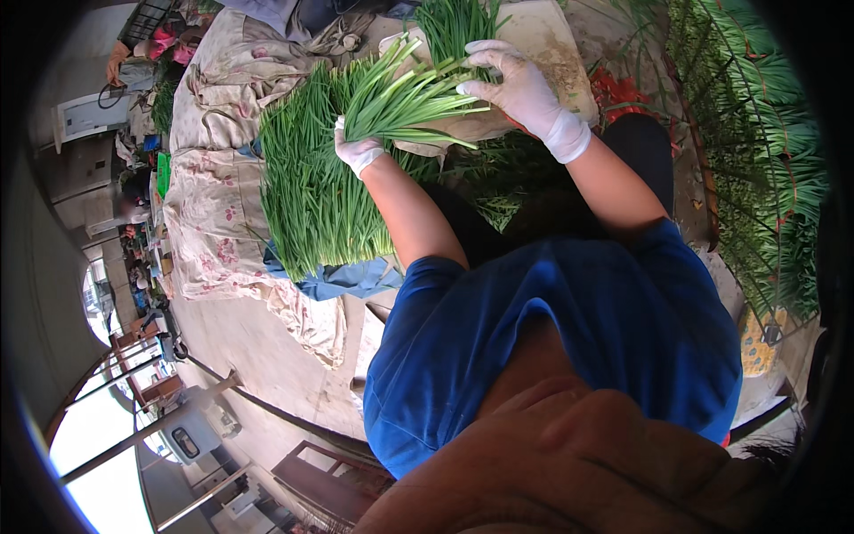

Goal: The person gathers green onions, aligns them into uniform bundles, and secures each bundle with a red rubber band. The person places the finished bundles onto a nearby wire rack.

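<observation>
My left hand (358,145), in a white glove, is closed around a bunch of green garlic chives (407,100), with the pale stem ends pointing to the right. At those ends is my right hand (514,87), also gloved, its fingers spread and curved beside the stem tips; whether the fingertips touch them I cannot tell. Beneath and left of my left hand lies a large pile of chives (327,193) in rows. More chives (457,30) rest on a pale, soil-stained board (554,60) in front of me.
Flowered cloth (207,220) and blue cloth (353,279) lie by the pile. Red ties (617,93) are scattered right of the board. Bundled greens (780,140) are stacked at the far right. Loose leaves (500,207) lie in shadow near my legs.
</observation>
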Available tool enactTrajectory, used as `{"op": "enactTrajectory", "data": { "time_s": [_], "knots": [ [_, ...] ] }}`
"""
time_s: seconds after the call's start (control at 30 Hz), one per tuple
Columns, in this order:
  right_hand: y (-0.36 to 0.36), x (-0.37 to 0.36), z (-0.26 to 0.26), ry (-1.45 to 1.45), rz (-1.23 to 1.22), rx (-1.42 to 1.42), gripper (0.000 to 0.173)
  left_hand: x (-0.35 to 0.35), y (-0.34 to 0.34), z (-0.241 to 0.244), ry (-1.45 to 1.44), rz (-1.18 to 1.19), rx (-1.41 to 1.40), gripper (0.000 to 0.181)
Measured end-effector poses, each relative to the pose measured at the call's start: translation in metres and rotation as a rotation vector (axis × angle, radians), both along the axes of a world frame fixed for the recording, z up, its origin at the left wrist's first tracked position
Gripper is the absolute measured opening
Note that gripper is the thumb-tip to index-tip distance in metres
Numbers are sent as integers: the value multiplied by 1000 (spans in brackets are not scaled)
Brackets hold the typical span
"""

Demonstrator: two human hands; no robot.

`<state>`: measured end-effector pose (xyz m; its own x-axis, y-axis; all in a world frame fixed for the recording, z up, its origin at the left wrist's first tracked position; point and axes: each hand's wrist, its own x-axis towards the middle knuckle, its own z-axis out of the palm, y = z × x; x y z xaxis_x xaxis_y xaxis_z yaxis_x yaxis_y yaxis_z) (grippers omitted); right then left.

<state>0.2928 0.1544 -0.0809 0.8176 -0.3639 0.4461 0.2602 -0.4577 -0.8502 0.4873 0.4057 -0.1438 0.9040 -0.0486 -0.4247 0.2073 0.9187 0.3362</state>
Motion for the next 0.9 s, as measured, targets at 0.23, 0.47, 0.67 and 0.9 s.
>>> {"op": "enactTrajectory", "data": {
  "time_s": [0.23, 0.47, 0.67, 0.9],
  "knots": [
    [25, 15, 2, -138, -18, -17, 14, -10, -8, 14, -14, 107, 64, 31],
    [15, -13, 5, -290, -74, -202, 7, 13, 15, -11, -189, -50, 56, 29],
    [-47, -66, -3, 760, 280, -266, 14, -7, 4, 23, -187, -4, 45, 28],
    [-9, -43, 6, 302, 322, 659, 19, 13, 11, -10, -351, -161, -79, 19]
  ]
}}
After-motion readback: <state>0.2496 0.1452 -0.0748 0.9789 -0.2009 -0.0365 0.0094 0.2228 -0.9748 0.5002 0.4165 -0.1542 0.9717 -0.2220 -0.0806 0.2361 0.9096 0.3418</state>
